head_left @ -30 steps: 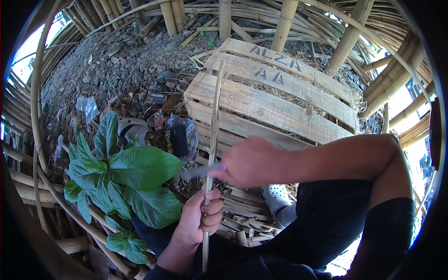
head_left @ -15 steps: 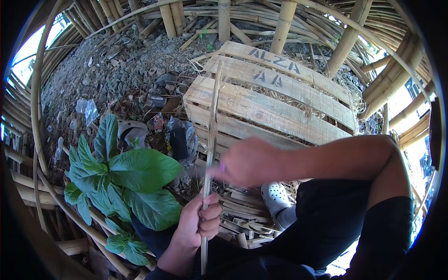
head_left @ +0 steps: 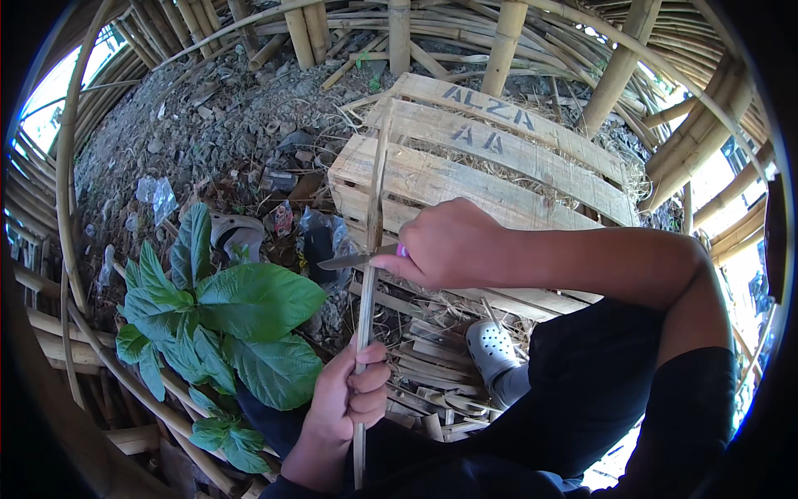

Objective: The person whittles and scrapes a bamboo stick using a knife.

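My left hand [head_left: 352,389] is wrapped round the lower part of a long, thin bamboo strip [head_left: 366,309], which stands nearly upright in front of me. Higher up, my right hand [head_left: 445,241] grips a small knife [head_left: 349,261] by its handle, of which a bit of pink or purple shows. The blade points left and lies across the strip, touching it, with the right thumb pressed close to the strip. The strip's upper end overlaps the wooden crate in the view.
Beyond my hands lies a slatted wooden crate [head_left: 499,195] with straw in it. A leafy green plant [head_left: 258,303] rises at the left. Cut bamboo pieces [head_left: 432,366] litter the ground near my shoe [head_left: 492,349]. Bamboo poles [head_left: 504,50] fence the far side.
My right hand and the knife have moved up along the strip, away from my left hand. The left hand keeps its hold, shifted only slightly.
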### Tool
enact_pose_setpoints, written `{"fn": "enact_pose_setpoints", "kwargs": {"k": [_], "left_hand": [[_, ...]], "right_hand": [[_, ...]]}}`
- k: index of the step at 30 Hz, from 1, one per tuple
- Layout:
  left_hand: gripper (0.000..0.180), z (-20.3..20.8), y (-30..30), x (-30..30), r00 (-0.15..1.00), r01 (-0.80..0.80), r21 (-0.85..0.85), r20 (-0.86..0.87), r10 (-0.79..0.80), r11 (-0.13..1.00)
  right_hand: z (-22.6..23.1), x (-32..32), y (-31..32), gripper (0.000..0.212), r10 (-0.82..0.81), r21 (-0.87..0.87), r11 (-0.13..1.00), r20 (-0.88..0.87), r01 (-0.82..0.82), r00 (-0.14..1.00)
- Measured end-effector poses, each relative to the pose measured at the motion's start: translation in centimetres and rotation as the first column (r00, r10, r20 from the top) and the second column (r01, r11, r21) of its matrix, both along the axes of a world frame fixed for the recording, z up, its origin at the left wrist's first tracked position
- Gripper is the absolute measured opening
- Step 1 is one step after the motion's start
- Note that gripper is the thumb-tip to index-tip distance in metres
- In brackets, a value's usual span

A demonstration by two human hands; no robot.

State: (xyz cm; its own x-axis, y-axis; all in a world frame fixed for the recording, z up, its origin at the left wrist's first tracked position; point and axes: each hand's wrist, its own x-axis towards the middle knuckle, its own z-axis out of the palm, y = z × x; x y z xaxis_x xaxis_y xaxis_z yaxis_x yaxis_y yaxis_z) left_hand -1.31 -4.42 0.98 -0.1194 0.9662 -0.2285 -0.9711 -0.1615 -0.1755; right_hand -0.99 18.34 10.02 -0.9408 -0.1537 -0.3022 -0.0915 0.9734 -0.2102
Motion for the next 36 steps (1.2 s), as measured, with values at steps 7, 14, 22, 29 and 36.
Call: {"fn": "enact_pose_setpoints", "kwargs": {"k": [7, 14, 22, 29, 36], "left_hand": [[0.031, -0.3, 0.0, -0.3, 0.99, 0.086, -0.059, -0.11, -0.092, 0.995], [0.031, -0.3, -0.1, 0.1, 0.988, 0.115, -0.022, -0.104, -0.117, 0.993], [0.024, -0.3, -0.3, -0.4, 0.989, 0.01, -0.177, -0.142, -0.035, 0.984], [0.025, 0.0, -0.3, 0.2, 0.996, 0.02, -0.089, -0.081, -0.027, 0.996], [0.032, -0.5, 0.1, 0.1, 0.964, 0.095, -0.213, -0.224, -0.143, 0.972]], "right_hand": [[-0.1, -0.1, 0.6, 0.063, -0.039, 0.075, 0.995, -0.231, 0.058, 0.972], [0.1, 0.6, -0.1, 0.064, -0.015, 0.059, 0.998, -0.118, 0.022, 0.993], [-1.3, 2.0, -0.7, 0.055, 0.235, -0.034, 0.967, -0.269, -0.253, 0.934], [0.2, 1.2, -0.5, 0.052, 0.053, -0.037, 0.998, -0.129, -0.058, 0.99], [-0.4, 2.0, -0.9, 0.05, 0.251, -0.005, 0.967, -0.112, -0.253, 0.961]]}}
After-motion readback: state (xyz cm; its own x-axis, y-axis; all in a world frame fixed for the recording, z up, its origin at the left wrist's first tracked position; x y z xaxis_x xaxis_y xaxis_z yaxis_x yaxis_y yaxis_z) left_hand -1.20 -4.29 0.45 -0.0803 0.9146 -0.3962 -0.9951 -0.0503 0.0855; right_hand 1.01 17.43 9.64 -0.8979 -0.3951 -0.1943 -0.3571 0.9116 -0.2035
